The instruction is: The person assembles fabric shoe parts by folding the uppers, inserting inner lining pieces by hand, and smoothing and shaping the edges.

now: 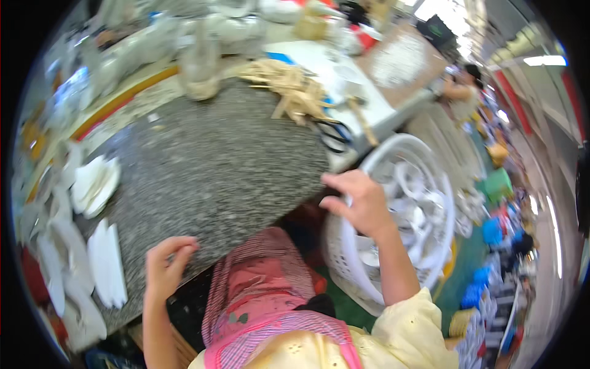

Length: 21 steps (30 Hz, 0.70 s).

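Observation:
My left hand is over the near edge of the grey speckled tabletop. Its fingers curl in against the thumb; whatever is between them, if anything, is too small to see. My right hand is by the right edge of the table, next to a white plastic basket. Thumb and forefinger are spread apart there, with nothing between them. White curved pieces fill the basket. At the table's left side lie a stack of white flat pieces and a rounded white pile.
A heap of light wooden strips sits at the far edge beside black-handled scissors and a hammer-like tool. Clear plastic bags line the back. Another person is at the far right, near a board of white bits.

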Available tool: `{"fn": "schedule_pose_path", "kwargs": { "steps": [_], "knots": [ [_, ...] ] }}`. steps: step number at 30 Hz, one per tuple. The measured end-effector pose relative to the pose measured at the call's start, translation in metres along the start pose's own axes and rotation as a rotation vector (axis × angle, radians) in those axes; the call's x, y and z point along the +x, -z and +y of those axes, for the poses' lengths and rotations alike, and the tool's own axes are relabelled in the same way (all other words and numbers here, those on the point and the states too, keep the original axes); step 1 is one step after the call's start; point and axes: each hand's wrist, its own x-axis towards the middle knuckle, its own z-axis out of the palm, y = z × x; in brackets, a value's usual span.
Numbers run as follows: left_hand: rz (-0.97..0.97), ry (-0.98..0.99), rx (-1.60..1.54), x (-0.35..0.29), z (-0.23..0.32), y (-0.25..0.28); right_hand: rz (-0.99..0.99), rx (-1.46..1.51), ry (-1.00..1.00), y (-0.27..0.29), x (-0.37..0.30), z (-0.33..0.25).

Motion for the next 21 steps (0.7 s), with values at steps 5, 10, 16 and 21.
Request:
{"fn": "schedule_pose_path", "kwargs": {
  "steps": [5,10,16,21],
  "knots": [
    [0.152,-0.124,0.188,-0.029,0.005,0.041,-0.478,0.223,0.556,-0.064,0.036,-0.095],
    [0.896,0.182,0.164,-0.097,-0.025,0.115,-0.703,0.398,0.807,-0.103,0.062,-0.169],
    [1.247,-0.004,0.794,-0.148,-0.029,0.192,-0.428,0.493,0.970,-0.156,0.103,-0.254],
    [1.114,-0.038,0.925,-0.076,-0.033,0.236,-0.255,0.521,1.068,-0.205,0.144,-0.329]
  ]
}}
